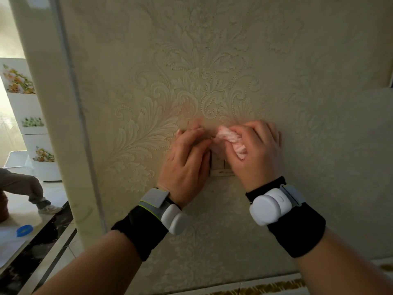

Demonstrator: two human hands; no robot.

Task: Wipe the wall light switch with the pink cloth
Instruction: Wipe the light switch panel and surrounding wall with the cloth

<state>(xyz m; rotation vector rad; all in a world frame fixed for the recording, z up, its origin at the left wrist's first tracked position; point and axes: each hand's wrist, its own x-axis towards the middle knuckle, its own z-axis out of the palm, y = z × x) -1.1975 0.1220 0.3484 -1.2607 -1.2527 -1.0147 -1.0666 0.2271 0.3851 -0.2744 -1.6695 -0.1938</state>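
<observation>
Fingers (253, 133) of the right hand (258, 155) bunch the pink cloth (231, 139) against the light switch (220, 165); left hand (187, 162) lies flat, fingers together, beside it

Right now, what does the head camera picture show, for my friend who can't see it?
A right hand presses a bunched pink cloth against a wall light switch, while the left hand rests flat on the patterned wallpaper beside it. Both wrists wear black bands.

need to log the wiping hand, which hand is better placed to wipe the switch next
Right. The right hand already grips the pink cloth bunched against the top of the light switch. The left hand is bare, flat on the wall beside it.
</observation>
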